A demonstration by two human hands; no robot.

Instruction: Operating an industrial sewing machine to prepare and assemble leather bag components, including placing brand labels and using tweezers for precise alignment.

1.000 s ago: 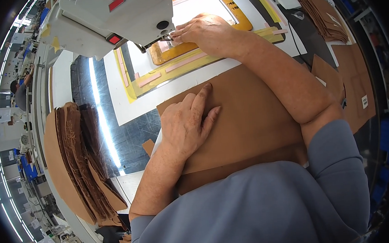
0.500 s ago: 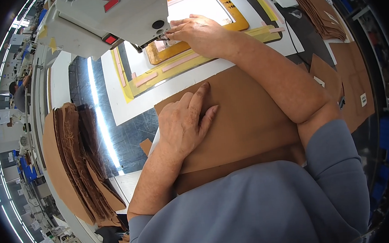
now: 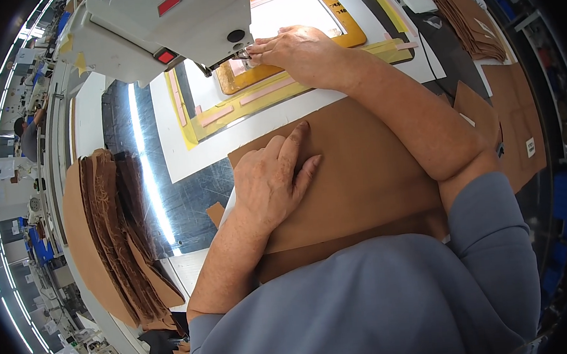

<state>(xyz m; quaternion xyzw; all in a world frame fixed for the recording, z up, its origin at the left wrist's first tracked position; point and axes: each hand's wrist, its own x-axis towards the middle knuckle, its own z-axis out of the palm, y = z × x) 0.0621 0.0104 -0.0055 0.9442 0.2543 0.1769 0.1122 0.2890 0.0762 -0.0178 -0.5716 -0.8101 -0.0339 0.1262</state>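
Observation:
My left hand (image 3: pixel 269 181) lies on a brown fabric panel (image 3: pixel 355 165), its index finger stretched out and its thumb apart. That panel spreads over the near part of the table, against my body. Farther off, my right hand (image 3: pixel 305 57) reaches over a yellow-edged template frame (image 3: pixel 271 99), with its fingers stretched toward the needle area of a white sewing machine (image 3: pixel 188 35). Its fingertips are close to the metal presser parts (image 3: pixel 241 55), and whether they touch a thread is too small to make out. A smaller amber frame (image 3: pixel 352 35) sits inside the template, under a bright light.
At the left stands a thick stack of brown pieces (image 3: pixel 107 235) with frayed edges. More brown panels (image 3: pixel 522 117) and a folded brown pile (image 3: pixel 467 23) lie at the right. A dark cable (image 3: pixel 427 55) runs beside my right forearm. Another person (image 3: pixel 29 137) is far left.
The view has shifted slightly, so the machine and frames appear a little farther right. Both hands stay in nearly the same places, and the brown panel still lies under my left hand.

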